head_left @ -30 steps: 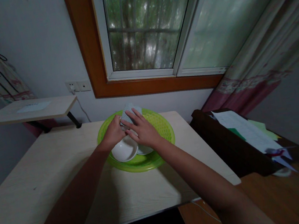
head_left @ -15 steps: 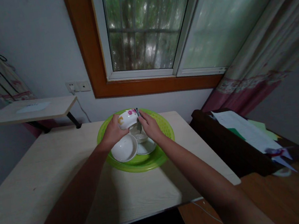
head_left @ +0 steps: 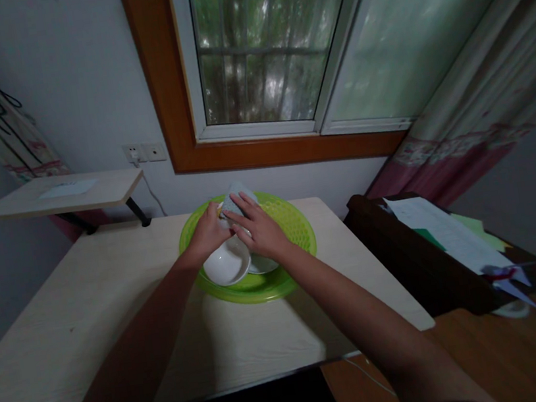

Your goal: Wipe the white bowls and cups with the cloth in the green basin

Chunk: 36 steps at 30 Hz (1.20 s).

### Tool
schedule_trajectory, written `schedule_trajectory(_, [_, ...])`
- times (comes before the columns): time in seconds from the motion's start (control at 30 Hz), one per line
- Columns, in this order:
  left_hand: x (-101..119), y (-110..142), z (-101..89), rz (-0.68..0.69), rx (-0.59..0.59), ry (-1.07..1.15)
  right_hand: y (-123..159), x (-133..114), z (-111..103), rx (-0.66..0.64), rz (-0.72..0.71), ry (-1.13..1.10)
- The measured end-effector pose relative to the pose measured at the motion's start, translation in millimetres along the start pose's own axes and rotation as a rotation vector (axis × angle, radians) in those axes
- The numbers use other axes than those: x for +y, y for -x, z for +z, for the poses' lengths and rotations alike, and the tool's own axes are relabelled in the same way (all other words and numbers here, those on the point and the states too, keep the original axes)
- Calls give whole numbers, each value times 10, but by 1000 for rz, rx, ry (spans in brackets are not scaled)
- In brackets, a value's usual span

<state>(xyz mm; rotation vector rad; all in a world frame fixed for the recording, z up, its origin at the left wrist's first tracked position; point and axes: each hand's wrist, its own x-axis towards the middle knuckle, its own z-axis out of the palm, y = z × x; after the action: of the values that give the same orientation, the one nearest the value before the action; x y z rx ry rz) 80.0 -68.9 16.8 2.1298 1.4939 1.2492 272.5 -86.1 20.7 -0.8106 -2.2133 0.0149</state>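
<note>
My left hand point(head_left: 210, 234) is closed on the edge of a white bowl point(head_left: 221, 213) with a coloured pattern, held up over a green plastic basin. Most of this bowl is hidden behind a grey cloth and my fingers. With its fingers laid over the grey cloth point(head_left: 234, 204), my right hand point(head_left: 260, 227) presses it against the bowl's outer side. Below my hands, a white bowl point(head_left: 228, 264) sits tilted in the green basin point(head_left: 299, 226). Beside it lies another white dish point(head_left: 262, 265), partly covered by my right hand.
The basin stands on a pale wooden table point(head_left: 247, 337). On the left is a small raised shelf point(head_left: 116, 187) with a paper on it. A dark cabinet point(head_left: 378, 239) bearing papers point(head_left: 445, 236) stands to the right, and a window point(head_left: 266, 48) is behind.
The right hand and grey cloth have moved from the bowl's right rim up over its outer side, covering the flower pattern. My left hand keeps its hold. The view has shifted slightly.
</note>
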Motion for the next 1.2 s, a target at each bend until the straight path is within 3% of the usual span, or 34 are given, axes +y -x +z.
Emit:
schedule_trajectory(0.17, [35,8,-24,-50,2,19,17,224,41,137,242,-112])
schedule_trajectory(0.37, [-10,-1,-1,-49,10,23,64,455,112,195,483,-280])
schedule_trajectory(0.53, [-32,-9,25,-45,19,24,54,365,69,191,344,-210])
schedule_trajectory(0.73, [-39,0,38,1,-11,-49,18,126,6,86,48,-42])
schedule_trajectory(0.83, [-33,7,42,23,-38,-39,-6,16,6,27,-21,18])
schedule_trajectory(1.0, [-11,5,39,19,-10,-19,-34,-21,-23,81,60,30])
schedule_trajectory(1.2, [-2,13,25,22,8,5,-4,257,3,260,278,-97])
